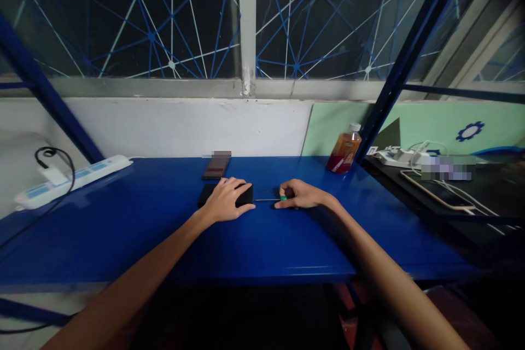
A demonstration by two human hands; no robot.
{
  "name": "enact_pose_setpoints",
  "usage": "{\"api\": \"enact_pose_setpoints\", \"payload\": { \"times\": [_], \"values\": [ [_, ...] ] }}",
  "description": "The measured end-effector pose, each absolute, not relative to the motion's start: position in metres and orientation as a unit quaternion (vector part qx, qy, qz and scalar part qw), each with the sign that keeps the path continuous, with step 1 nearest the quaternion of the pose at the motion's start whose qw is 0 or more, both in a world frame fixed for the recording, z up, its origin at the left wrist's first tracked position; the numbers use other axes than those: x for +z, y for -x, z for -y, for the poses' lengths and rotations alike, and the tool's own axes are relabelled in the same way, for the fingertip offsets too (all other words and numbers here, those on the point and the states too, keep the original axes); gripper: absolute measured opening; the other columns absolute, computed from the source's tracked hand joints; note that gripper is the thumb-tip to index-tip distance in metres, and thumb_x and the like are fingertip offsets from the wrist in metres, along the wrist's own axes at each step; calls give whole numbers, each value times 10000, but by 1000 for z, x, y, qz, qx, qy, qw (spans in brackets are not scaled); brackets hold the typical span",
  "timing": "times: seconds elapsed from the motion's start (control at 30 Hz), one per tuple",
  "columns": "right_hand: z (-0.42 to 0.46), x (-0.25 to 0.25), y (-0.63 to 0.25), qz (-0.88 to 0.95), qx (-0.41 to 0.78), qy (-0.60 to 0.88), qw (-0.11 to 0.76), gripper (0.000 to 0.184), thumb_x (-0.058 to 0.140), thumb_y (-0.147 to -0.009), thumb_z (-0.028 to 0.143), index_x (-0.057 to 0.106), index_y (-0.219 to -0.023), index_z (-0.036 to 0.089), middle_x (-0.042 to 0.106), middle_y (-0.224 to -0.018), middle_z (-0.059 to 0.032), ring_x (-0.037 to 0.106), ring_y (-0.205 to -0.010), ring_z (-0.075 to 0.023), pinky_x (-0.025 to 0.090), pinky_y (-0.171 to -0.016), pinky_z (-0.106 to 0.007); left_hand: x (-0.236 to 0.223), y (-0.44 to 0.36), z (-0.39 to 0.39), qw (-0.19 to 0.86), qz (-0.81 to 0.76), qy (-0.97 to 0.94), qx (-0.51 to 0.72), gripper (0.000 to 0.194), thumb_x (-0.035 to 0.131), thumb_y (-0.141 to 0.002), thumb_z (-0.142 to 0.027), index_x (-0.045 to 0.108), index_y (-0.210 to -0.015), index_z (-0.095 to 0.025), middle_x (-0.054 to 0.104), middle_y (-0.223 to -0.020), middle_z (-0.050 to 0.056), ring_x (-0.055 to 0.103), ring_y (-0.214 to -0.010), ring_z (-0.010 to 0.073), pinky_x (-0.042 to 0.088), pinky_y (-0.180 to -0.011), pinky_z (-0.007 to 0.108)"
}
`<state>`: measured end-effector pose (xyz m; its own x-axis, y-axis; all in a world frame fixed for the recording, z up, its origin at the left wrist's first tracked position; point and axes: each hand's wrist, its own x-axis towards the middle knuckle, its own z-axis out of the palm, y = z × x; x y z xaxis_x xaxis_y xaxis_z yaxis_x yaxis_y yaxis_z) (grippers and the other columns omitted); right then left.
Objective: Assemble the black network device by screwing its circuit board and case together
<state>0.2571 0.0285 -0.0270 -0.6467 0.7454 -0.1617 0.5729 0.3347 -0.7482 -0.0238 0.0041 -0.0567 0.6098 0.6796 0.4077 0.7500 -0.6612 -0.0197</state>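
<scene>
My left hand (225, 198) lies on a flat black device (245, 195) on the blue table (164, 229), fingers curled over its top and holding it down. My right hand (298, 194) is closed in a pinch on a small screwdriver with a green collar (283, 197). Its thin metal shaft (266, 199) points left and reaches the right edge of the black device. A second dark device (216, 167) lies flat just behind, near the wall.
A bottle of orange liquid (345, 149) stands at the back right of the table. A white power strip (69, 179) with a black cable lies at the left. Another power strip (400, 157), cables and a phone (435, 190) sit on the dark bench to the right.
</scene>
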Motion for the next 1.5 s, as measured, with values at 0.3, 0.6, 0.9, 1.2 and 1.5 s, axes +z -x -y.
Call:
{"api": "enact_pose_setpoints", "payload": {
  "times": [0.3, 0.6, 0.9, 1.2, 1.5],
  "values": [
    [-30, -21, -260, 842, 339, 406, 109, 469, 565, -815, 598, 648, -694, 153, 547, -564, 8, 419, -502, -99, 291, -485, -250, -57, 24, -5, 88, 401, 892, -189, 614, 476, -890, -622, 557, -1306, -177, 612, -1245, 148, 545, -1129, 326, 397, -937, 504],
    [-27, -22, -258, 833, 361, 405, 108, 444, 694, -699, 604, 576, -672, 177, 493, -548, 45, 398, -486, -88, 290, -481, -240, -56, 23, -3, 92, 404, 891, -184, 619, 483, -888, -618, 559, -1299, -163, 609, -1248, 157, 544, -1132, 328, 395, -941, 505],
    [-28, -22, -255, 837, 340, 413, 119, 476, 467, -880, 574, 587, -676, 160, 581, -573, -15, 441, -494, -103, 303, -483, -251, -56, 23, -3, 93, 406, 891, -180, 616, 497, -886, -605, 562, -1296, -151, 609, -1245, 160, 546, -1130, 329, 396, -940, 501],
    [-29, -21, -261, 847, 320, 409, 115, 461, 672, -705, 617, 614, -632, 166, 464, -537, 44, 355, -505, -86, 266, -489, -241, -57, 23, -4, 98, 407, 890, -181, 612, 481, -891, -616, 553, -1307, -173, 608, -1254, 150, 543, -1138, 319, 391, -946, 493],
    [-26, -22, -256, 820, 382, 410, 116, 428, 681, -734, 587, 585, -802, 175, 570, -582, 13, 495, -489, -113, 351, -463, -236, -57, 23, -5, 94, 408, 890, -180, 612, 479, -886, -624, 556, -1302, -182, 608, -1252, 145, 548, -1133, 321, 392, -941, 489]
  ]
}}
